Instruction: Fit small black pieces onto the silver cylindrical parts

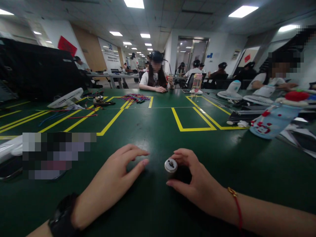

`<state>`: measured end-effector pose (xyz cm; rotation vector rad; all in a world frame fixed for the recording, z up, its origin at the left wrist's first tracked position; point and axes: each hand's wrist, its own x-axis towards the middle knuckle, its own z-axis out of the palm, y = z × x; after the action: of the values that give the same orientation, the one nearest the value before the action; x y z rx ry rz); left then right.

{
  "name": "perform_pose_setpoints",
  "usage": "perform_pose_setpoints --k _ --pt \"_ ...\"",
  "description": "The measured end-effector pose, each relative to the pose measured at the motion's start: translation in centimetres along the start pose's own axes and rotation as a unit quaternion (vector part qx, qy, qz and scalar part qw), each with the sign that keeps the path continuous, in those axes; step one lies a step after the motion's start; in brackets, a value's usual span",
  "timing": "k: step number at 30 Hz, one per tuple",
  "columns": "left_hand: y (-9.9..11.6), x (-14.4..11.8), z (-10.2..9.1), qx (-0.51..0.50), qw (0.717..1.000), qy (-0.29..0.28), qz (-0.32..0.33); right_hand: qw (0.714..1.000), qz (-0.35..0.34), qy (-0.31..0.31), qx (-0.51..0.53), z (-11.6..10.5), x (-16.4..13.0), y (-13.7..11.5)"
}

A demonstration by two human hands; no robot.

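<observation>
The right hand (195, 179) has its grip closed round a small dark motor (171, 165) with a white cap, standing on the green desk (158, 125); the left hand (111, 184), at its 9 o'clock, lies released, fingertips down. A loose pinch could likely let the motor tip and roll

A dark green bench (153, 131) is marked with yellow tape outlines (190, 120). A small white round part (171, 165) is stood on the bench, well nearer the camera than the outlines. Left of the outlines, a heap of coloured wires (135, 97) and a white fan guard (66, 98) are laid. Right of the outlines, a pale blue bottle (271, 121) is laid on its side, and further white fan guards (258, 99) are seen behind it.
</observation>
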<state>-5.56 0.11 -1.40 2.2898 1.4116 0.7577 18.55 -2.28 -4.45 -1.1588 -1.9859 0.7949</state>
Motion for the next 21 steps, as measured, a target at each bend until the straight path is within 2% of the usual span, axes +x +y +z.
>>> perform_pose_setpoints --k 3,6,12,16,19,21 --pt "3.5 1.2 1.2 -0.07 0.996 -0.023 0.056 1.0 -0.003 0.004 0.01 -0.2 0.1 0.5" --pt "5.0 2.1 1.8 -0.115 0.992 -0.011 0.051 1.0 -0.001 0.001 0.01 -0.7 0.3 0.4" --pt "4.9 2.4 2.4 -0.136 0.99 -0.028 0.035 1.0 -0.004 -0.001 0.016 -1.1 0.5 0.5" --pt "4.9 2.3 1.9 -0.133 0.991 -0.007 0.016 1.0 0.001 -0.009 0.016 -1.1 0.4 0.3" --pt "4.0 1.9 1.6 -0.133 0.991 0.002 -0.008 1.0 0.0 -0.009 -0.008 -1.4 0.0 -0.1" --pt "3.1 1.7 1.9 -0.133 0.991 -0.018 -0.011 1.0 -0.006 -0.009 -0.026 -1.7 -0.2 -0.2"
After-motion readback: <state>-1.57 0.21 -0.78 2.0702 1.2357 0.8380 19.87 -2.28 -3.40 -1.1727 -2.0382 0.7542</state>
